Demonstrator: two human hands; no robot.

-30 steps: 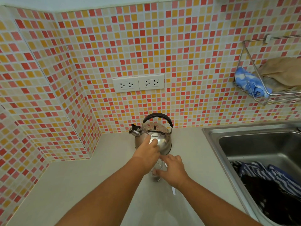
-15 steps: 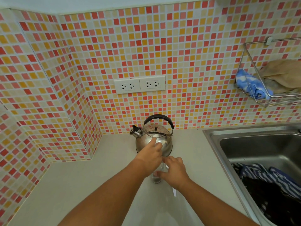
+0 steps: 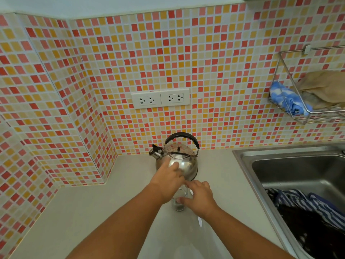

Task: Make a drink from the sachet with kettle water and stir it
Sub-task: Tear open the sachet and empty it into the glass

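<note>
Both hands (image 3: pixel 169 181) (image 3: pixel 200 200) still over glass (image 3: pixel 178 200), kettle (image 3: pixel 177 161) unmoved.

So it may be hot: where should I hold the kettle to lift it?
Take the black arched handle from above, wrapping the fingers under its top. It stands upright over the lid, clear of the bare steel body of the kettle, spout pointing left.

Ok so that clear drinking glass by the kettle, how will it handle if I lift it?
The small clear drinking glass looks rigid and breakable, so it probably needs a gentle grip. Its smooth wall may be slippery. Narrow and upright on the pale countertop, it could tip if the right hand nudges its rim.
</note>
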